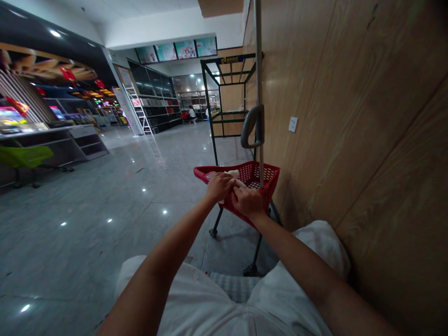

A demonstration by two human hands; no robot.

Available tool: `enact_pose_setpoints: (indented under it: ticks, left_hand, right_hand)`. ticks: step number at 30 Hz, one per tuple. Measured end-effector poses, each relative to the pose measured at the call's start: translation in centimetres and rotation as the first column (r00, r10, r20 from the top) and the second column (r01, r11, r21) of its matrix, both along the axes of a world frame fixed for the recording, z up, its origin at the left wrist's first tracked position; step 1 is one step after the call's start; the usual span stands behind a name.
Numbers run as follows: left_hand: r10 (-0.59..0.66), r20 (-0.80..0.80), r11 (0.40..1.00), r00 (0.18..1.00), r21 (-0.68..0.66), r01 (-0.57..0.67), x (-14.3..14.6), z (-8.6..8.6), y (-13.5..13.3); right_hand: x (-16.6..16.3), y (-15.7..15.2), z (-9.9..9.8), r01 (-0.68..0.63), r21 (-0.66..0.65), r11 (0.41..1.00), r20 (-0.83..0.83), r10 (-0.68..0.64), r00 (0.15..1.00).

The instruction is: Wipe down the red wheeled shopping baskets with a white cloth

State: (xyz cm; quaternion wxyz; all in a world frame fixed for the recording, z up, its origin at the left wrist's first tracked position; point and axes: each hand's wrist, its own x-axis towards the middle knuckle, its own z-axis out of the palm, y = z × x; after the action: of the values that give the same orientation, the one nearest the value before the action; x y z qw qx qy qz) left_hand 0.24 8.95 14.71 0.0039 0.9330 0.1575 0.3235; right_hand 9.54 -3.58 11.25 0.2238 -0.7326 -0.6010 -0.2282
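Before my knees stands a red plastic shopping basket (271, 173) on a wheeled frame with grey legs. A white cloth (232, 173) lies over its near left rim, bunched up under my fingers. My left hand (219, 185) is closed on the cloth at the rim. Close beside it, my right hand (249, 200) is also closed, its fingers curled on the cloth and the basket's near edge. The fingertips of both hands nearly meet, and parts of the cloth are hidden beneath them.
A metal pole (259, 70) with a grey loop handle (252, 127) rises at the basket's right. A wood-panelled wall (332, 140) runs along my right. Behind the basket is a dark green metal rack (210, 107). Left are a green chair (26, 156), a counter (87, 140) and a ladder (140, 109).
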Motion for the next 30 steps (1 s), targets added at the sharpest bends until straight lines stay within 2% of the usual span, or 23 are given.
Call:
enact_pose_setpoints:
  ticks: [3, 5, 9, 11, 14, 18, 20, 24, 27, 30]
  left_hand:
    - [-0.064, -0.034, 0.998, 0.997, 0.020, 0.064, 1.0, 0.0, -0.5]
    - [-0.039, -0.055, 0.999, 0.998, 0.019, 0.041, 1.3, 0.1, 0.4]
    - [0.164, -0.004, 0.986, 0.986, -0.018, -0.164, 0.8, 0.3, 3.5]
    - [0.266, 0.021, 0.963, 0.964, -0.040, -0.265, 0.4, 0.3, 4.1]
    - [0.331, -0.003, 0.943, 0.944, -0.017, -0.331, 0.4, 0.2, 2.7]
    - [0.262, -0.009, 0.963, 0.965, 0.072, -0.260, 2.2, -0.1, -1.3]
    - [0.247, -0.001, 0.966, 0.969, 0.081, -0.246, 3.0, -0.1, -2.2]
    - [0.218, -0.084, 0.975, 0.972, 0.051, -0.215, 2.5, 0.6, -0.4]
    - [0.321, -0.130, 0.947, 0.938, 0.011, -0.322, 1.2, 1.2, 1.6]
    - [0.372, -0.108, 0.928, 0.922, 0.011, -0.374, 1.0, 1.0, 0.9]
  right_hand:
    - [1.4, 0.2, -0.2, -0.023, 0.078, 0.997, 0.023, 0.021, 1.000]
    - [2.7, 0.3, -0.4, -0.037, 0.129, 0.991, 0.042, 0.032, 0.999]
    - [5.4, 0.3, -0.9, -0.083, 0.175, 0.981, 0.062, 0.073, 0.995]
    - [6.3, 0.2, -1.0, -0.106, 0.201, 0.974, 0.061, 0.096, 0.994]
    - [7.2, 0.4, -1.0, -0.108, 0.253, 0.961, 0.053, 0.097, 0.994]
    - [8.0, 0.9, -1.4, -0.067, 0.295, 0.953, 0.060, 0.052, 0.997]
    - [8.6, 1.1, -1.6, -0.060, 0.290, 0.955, 0.071, 0.041, 0.997]
    - [9.5, 1.2, -1.7, -0.091, 0.260, 0.961, 0.083, 0.071, 0.994]
    - [9.5, 1.1, -1.7, -0.098, 0.268, 0.958, 0.069, 0.082, 0.994]
    - [9.0, 1.3, -1.7, -0.077, 0.308, 0.948, 0.057, 0.062, 0.996]
